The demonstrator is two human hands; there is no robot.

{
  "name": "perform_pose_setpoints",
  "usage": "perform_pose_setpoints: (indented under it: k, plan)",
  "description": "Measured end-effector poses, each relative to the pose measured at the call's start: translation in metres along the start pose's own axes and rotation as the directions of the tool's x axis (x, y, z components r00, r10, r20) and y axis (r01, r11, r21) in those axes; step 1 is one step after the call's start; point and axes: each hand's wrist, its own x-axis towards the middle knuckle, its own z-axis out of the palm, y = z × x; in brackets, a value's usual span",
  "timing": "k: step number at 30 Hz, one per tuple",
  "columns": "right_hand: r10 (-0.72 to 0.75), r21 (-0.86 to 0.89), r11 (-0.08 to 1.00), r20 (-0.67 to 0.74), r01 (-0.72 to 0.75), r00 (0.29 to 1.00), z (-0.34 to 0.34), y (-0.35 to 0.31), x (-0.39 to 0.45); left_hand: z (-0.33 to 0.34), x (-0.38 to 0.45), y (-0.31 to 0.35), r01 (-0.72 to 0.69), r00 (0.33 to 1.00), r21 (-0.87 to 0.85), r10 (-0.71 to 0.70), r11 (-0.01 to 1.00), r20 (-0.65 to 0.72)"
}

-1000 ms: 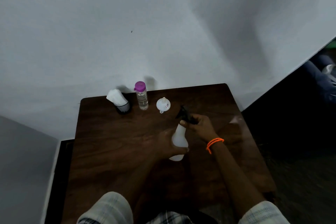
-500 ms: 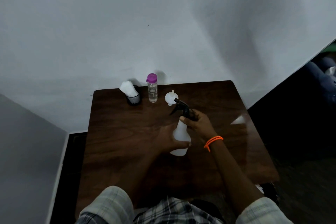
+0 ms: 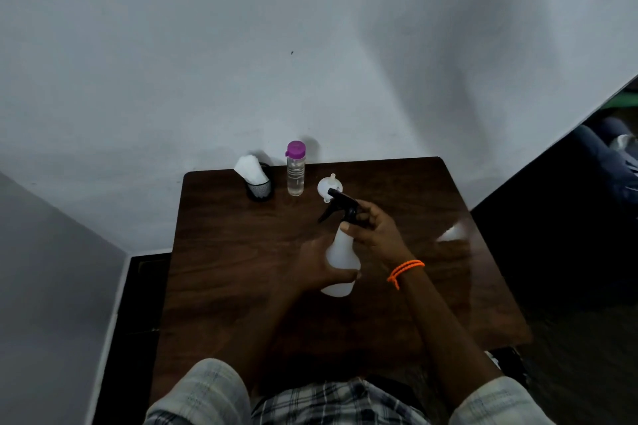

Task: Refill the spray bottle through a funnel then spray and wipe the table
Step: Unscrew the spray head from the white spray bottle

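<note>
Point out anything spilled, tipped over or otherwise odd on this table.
Nothing stands out. The water bottle stands upright and capped, the funnel rests mouth-down, and the spray bottle is upright between the left hand and right hand. No puddle shows.

Funnel [image 3: 326, 187] partly hidden behind the black sprayer head [image 3: 341, 205].

table [image 3: 241, 286]: dark brown woodgrain
spray bottle [image 3: 340, 259]: milky white, black trigger head
water bottle [image 3: 296, 176]: clear-ish, purple cap
funnel [image 3: 324, 187]: white
cup [image 3: 260, 190]: black mesh, white cloth inside
wristband [image 3: 404, 271]: bright orange
shirt [image 3: 328, 404]: pale plaid
wall [image 3: 241, 45]: plain grey-white
</note>
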Motion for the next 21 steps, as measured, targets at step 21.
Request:
perform_pose_setpoints:
  k: [21]
  plan:
    - [0.010,0.000,1.000,0.066,-0.010,0.998,0.002,-0.001,-0.002,0.003,-0.004,-0.010,-0.031,1.000,-0.074,0.031,0.997,-0.005]
